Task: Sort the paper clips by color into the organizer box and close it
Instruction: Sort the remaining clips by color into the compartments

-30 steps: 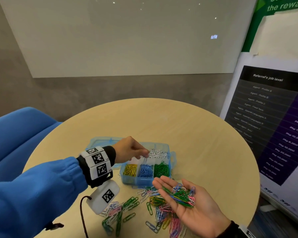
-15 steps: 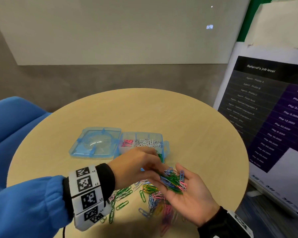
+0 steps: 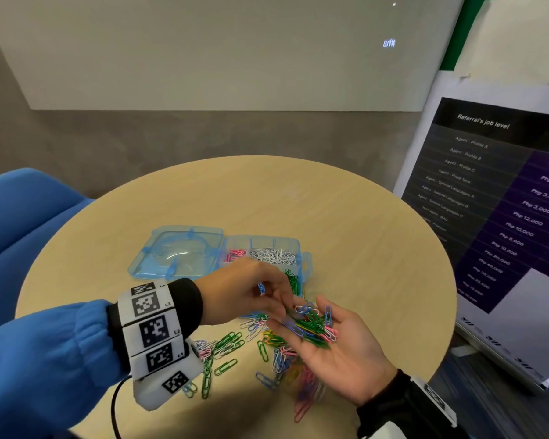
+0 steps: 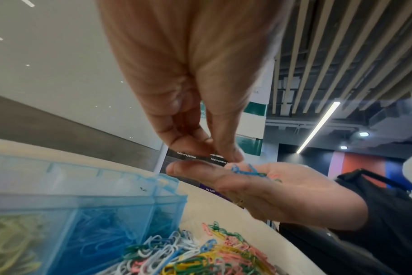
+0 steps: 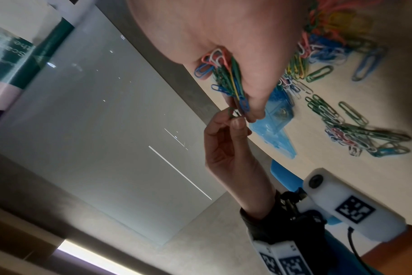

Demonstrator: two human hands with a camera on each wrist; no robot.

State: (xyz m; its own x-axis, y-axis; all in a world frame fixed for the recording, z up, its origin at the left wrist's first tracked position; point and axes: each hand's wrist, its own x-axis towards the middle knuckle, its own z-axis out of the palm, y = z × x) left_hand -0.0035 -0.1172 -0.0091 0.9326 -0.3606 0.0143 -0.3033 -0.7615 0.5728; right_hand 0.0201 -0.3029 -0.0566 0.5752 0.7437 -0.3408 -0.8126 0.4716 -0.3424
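Over the near edge of the round wooden surface, the right hand is turned palm-up, fingers relaxed and flat, carrying a small mixed heap of paper clips, mostly green with some blue, pink and white. Left hand is reaching across to that palm with thumb and fingertips pinched together right at the heap; from the right wrist view it looks like a green clip is caught between thumb and forefinger, though it's tiny and a bit blurry.

Organizer box sits just beyond the hands, see-through blue plastic, its lid flipped open flat to the left and still attached by the hinge. Far row has pink clips on the left and white clips beside them. Near row is mostly hidden behind the left hand in the head view, but green ones peek out at the right, and the left wrist view shows yellow and blue piles through the wall.

Loose pile of unsorted clips lies on the surface under and near the hands, all colours mixed, with a green-heavy scatter off to its left.

Blue chair at far left, a printed poster board standing at right.
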